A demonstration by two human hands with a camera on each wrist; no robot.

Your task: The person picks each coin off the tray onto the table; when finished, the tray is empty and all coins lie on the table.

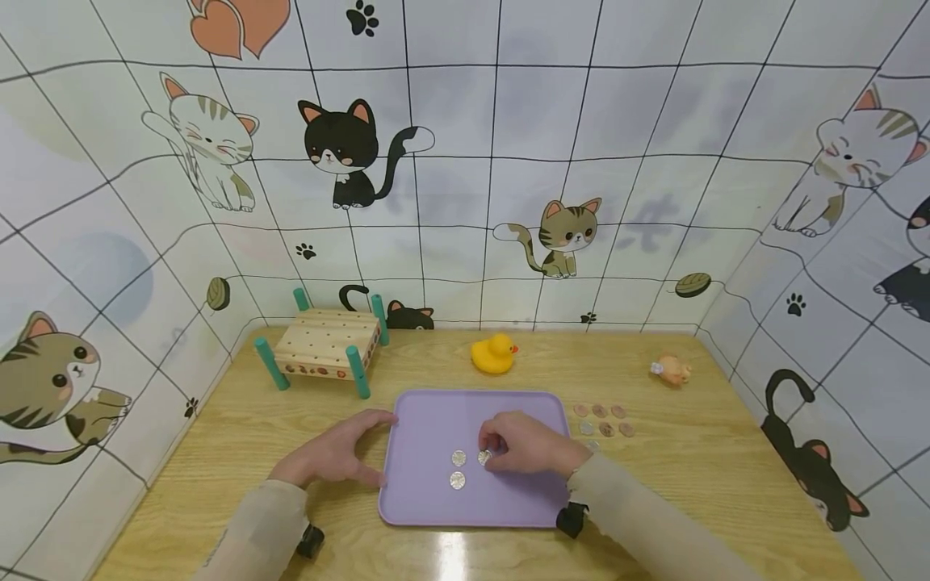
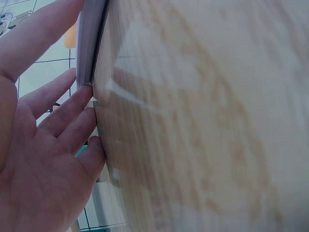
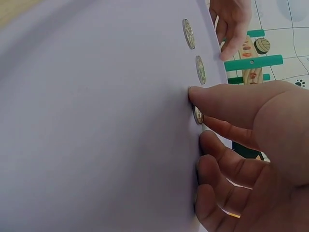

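- Lower centre of the head frame: a lilac tray [image 1: 429, 508] lies flat on the wood-grain table [image 1: 697, 476].
- The right hand [image 1: 529, 445] is over the tray's right half, its fingers curled, with thumb and index finger pinching a silver coin [image 1: 483, 457]; the right wrist view shows this coin between thumb tip and index finger, near the tray surface.
- Just left of the pinched coin, two more silver coins lie flat on the tray, one above the other in the head frame: the upper coin [image 1: 458, 458] and the lower coin [image 1: 457, 481].
- The left hand [image 1: 330, 452] is open at the tray's left edge, thumb and fingers spread apart, fingertips at the rim; it grips no coin.
- Right of the tray, on the table, is a loose group of coins: copper-coloured coins [image 1: 606, 431] and paler coins [image 1: 587, 428], the lowest of these close to the right wrist.
- Above the tray in the frame sits a yellow rubber duck [image 1: 494, 355], facing right.
- Left of the duck stands a small wooden platform [image 1: 327, 343] with teal posts [image 1: 270, 363] at its corners.
- Right of centre, near the table's far edge, lies a small peach-coloured toy [image 1: 672, 371].
- Across the upper frame hangs a white wall covering [image 1: 454, 186], gridded and printed with cartoon cats.
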